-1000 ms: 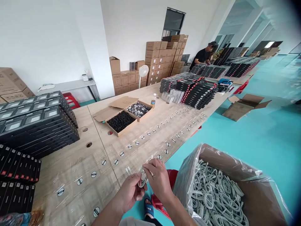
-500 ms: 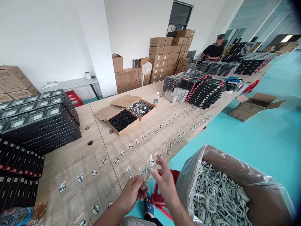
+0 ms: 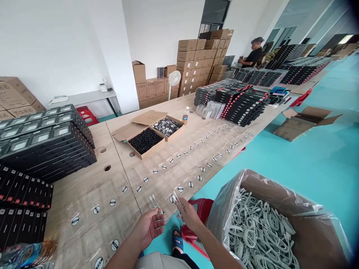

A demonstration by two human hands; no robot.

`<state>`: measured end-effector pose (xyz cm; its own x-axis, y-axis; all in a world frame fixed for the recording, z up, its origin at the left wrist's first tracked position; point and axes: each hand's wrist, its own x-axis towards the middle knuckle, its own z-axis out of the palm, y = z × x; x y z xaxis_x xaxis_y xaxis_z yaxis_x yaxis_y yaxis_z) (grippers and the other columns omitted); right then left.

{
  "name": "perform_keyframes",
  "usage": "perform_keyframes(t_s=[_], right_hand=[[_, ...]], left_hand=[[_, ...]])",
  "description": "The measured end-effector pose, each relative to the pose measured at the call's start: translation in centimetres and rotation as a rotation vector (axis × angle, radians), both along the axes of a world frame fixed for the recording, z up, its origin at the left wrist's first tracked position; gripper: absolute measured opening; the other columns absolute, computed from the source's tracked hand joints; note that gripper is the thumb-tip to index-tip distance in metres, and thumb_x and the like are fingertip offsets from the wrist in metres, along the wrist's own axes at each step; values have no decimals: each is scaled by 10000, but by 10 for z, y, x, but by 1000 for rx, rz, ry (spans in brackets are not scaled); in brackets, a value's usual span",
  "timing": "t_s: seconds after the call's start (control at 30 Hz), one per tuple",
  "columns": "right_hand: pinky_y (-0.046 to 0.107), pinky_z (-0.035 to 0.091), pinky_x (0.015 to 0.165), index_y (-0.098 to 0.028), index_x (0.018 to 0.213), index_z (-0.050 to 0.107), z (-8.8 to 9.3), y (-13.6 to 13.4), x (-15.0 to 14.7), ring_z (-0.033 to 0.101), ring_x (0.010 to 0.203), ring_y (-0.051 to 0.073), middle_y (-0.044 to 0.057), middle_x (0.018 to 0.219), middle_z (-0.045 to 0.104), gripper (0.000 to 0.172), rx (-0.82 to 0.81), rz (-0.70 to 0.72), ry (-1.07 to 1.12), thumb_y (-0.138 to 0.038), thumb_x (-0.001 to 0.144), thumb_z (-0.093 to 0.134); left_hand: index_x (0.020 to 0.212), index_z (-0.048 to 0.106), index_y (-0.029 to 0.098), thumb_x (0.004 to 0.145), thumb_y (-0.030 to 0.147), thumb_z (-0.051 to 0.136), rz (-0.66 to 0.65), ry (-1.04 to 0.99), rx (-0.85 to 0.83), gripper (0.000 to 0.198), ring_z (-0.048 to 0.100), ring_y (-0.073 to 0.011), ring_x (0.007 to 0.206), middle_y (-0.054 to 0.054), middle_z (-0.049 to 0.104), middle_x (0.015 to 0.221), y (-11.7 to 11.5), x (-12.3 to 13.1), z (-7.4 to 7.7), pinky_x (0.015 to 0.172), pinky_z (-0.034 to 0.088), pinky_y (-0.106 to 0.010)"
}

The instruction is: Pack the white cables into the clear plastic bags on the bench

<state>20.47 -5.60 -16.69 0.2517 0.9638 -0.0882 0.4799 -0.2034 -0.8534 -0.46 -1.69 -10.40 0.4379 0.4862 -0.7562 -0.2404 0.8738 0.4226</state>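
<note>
Hands apart over the near edge of the table [image 3: 84,186]: left hand [image 3: 147,226] open, palm up, thin white cable [image 3: 159,221] across the fingers; right hand [image 3: 188,216] pinching a small plug [image 3: 176,197] at the cable's end. Plenty of open teal floor [image 3: 280,175] past that edge, right beside a cardboard box [image 3: 260,179] of coiled cables [image 3: 260,231] and a red stool [image 3: 199,208].

Bright, even daylight (edges bent, corners darkened).
</note>
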Motion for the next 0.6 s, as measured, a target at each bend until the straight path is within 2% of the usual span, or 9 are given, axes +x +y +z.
perform_keyframes(t_s=[0.07, 0.13, 0.2, 0.27, 0.37, 0.47, 0.53, 0.6], right_hand=[[334, 478, 743, -211, 892, 628, -12, 0, -6, 643, 844, 231, 73, 909, 691, 274, -4, 59, -45, -412, 892, 443], [350, 466, 716, -212, 812, 598, -20, 0, -11, 636, 790, 241, 69, 824, 676, 237, -36, 54, -60, -370, 883, 437], [351, 455, 682, -215, 782, 563, -21, 0, -14, 629, 743, 244, 62, 759, 658, 230, -57, 30, -71, -353, 890, 414], [330, 447, 644, -217, 797, 542, -16, -2, -16, 630, 721, 235, 58, 748, 653, 246, -73, 17, -65, -368, 911, 385], [294, 437, 619, -222, 790, 514, 7, -6, -18, 631, 703, 210, 54, 759, 653, 303, -77, 32, -41, -423, 943, 346], [289, 426, 623, -227, 768, 488, 41, -11, -23, 620, 691, 203, 48, 737, 645, 331, -62, 70, -39, -453, 953, 334], [286, 421, 612, -229, 768, 492, 63, -12, -27, 617, 685, 201, 45, 725, 645, 324, -63, 97, -4, -455, 950, 349], [281, 424, 600, -228, 777, 513, 81, -12, -31, 620, 675, 197, 39, 715, 651, 315, -77, 111, 67, -466, 937, 382]], left_hand=[[1021, 560, 156, 867, 295, 612, -15, 46, 27, 213, 685, -145, 641, -47, 710, 791, 1, 3, -4, 576, 519, -237], [1002, 550, 155, 863, 277, 611, -35, 122, 94, 195, 679, -144, 663, -45, 696, 786, 2, 8, -9, 609, 526, -246], [1024, 541, 154, 842, 244, 629, -41, 199, 161, 222, 676, -151, 707, -46, 687, 811, 7, 14, -15, 640, 529, -255], [1117, 521, 154, 804, 224, 667, -31, 261, 197, 352, 679, -177, 780, -76, 691, 901, 13, 21, -19, 651, 526, -264], [1351, 396, 207, 760, 289, 730, -8, 322, 239, 683, 657, -248, 1005, -163, 628, 1226, 25, 30, -21, 666, 519, -276], [1490, 172, 333, 734, 387, 759, 23, 316, 327, 959, 560, -290, 1213, -168, 379, 1519, 37, 41, -13, 708, 529, -283], [1510, 69, 378, 715, 393, 772, 50, 252, 411, 1061, 567, -296, 1212, -175, 285, 1566, 43, 47, -5, 721, 544, -299], [1514, 68, 391, 699, 371, 782, 80, 159, 488, 1084, 625, -291, 1132, -185, 302, 1549, 47, 50, 3, 726, 559, -324]])
